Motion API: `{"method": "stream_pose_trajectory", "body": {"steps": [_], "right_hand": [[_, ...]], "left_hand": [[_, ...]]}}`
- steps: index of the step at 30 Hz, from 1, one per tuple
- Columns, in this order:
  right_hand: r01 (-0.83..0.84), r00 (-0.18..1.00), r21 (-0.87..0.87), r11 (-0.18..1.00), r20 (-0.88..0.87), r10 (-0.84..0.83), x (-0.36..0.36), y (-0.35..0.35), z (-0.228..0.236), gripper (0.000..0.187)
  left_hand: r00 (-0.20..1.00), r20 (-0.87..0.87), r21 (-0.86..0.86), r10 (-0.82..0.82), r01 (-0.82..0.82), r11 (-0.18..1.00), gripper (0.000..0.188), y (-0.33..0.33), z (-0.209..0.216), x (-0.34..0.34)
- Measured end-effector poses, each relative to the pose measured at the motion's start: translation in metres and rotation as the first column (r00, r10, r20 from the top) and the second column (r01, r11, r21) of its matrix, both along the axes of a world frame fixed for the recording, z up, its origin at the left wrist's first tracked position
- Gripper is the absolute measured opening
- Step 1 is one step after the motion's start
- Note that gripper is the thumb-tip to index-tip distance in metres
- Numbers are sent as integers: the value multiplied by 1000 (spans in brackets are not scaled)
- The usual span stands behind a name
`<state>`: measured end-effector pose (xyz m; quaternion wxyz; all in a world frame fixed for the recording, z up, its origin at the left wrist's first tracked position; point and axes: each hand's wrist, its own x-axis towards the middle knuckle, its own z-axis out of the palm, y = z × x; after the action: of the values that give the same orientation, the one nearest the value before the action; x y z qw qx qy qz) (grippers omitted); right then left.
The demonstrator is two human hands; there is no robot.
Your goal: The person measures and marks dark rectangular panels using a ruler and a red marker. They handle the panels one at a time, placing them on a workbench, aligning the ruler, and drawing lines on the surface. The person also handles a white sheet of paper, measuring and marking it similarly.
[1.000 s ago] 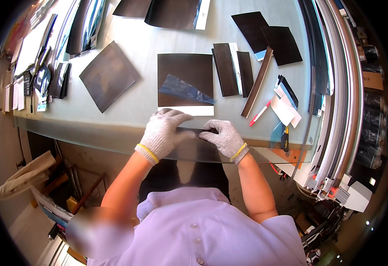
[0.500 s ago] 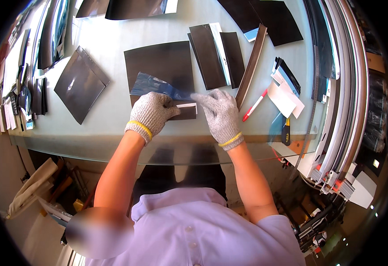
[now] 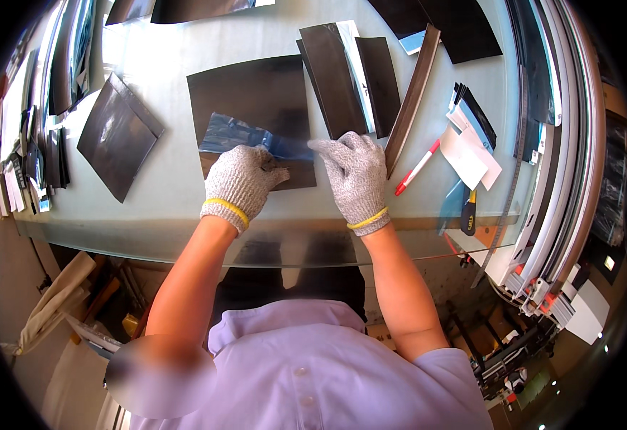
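A dark square sheet [image 3: 249,97] lies flat on the pale green table [image 3: 149,208] in front of me. A crumpled strip of blue translucent film [image 3: 238,134] lies across its lower half. My left hand [image 3: 242,183], in a grey knit glove with a yellow cuff, presses on the sheet's near edge and pinches the film. My right hand [image 3: 353,172], gloved the same, grips the film's right end at the sheet's lower right corner.
Another dark square sheet [image 3: 116,132] lies to the left, narrower dark sheets [image 3: 349,75] and a long dark strip [image 3: 410,97] to the right. A red and white pen [image 3: 417,168], paper cards [image 3: 471,147] and a utility knife [image 3: 469,211] sit at right beside curved metal rails [image 3: 564,143].
Both hands have moved from the table's near edge onto the dark sheet and taken hold of the blue film. The view has shifted closer over the sheet.
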<state>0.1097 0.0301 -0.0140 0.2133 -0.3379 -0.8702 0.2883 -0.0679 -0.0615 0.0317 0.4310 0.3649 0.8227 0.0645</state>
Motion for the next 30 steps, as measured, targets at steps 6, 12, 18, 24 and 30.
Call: {"method": "stream_pose_trajectory", "body": {"steps": [6,12,18,24,30], "right_hand": [[-2,1000,-4,1000,0,2,1,-1,-1,25],[5,1000,10,1000,-19,-4,2,-2,-4,26],[45,999,-17,999,-18,-46,4,-3,-4,24],[111,986,-8,994,124,-110,-5,-13,3,41],[116,977,-25,993,181,-110,-5,-14,6,44]], "left_hand": [[999,-32,93,-14,17,996,26,-5,-3,0],[1000,-8,66,-12,12,998,26,-2,-3,-2],[1000,5,44,-15,15,999,25,1,-1,-2],[998,-42,38,-53,55,998,30,1,5,-3],[990,-135,93,51,-39,995,38,-43,17,-22]]}}
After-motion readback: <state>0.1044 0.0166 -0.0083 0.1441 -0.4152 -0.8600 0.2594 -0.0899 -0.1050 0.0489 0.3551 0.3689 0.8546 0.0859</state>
